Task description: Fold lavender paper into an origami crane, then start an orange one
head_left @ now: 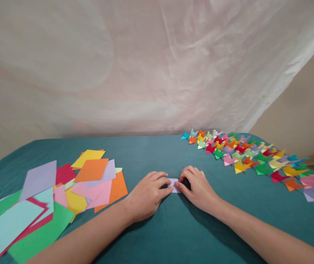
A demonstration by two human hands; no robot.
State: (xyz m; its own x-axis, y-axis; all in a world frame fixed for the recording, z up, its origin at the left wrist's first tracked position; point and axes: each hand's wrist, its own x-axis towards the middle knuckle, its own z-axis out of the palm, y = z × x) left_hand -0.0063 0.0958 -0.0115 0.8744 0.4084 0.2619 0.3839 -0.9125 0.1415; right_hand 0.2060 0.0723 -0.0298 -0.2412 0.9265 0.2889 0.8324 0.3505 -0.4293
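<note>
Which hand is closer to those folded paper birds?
Right. The right hand is left of most of the folded paper birds, apart from them; the left hand is farther left.

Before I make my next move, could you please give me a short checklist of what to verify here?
1. Lilac paper between the two hands, over the teal tablecloth: ok.
2. Left hand at the paper's left end: ok, fingers at it.
3. Right hand at the paper's right end: ok, fingers at it.
4. Paper's edges lined up: cannot tell, the fingers cover both ends.
5. Loose colored sheets apart from the lilac paper: ok, they lie in a spread pile to the left.
6. Folded paper birds apart from the right hand: ok, they stand in rows beyond it, to the right.
</note>
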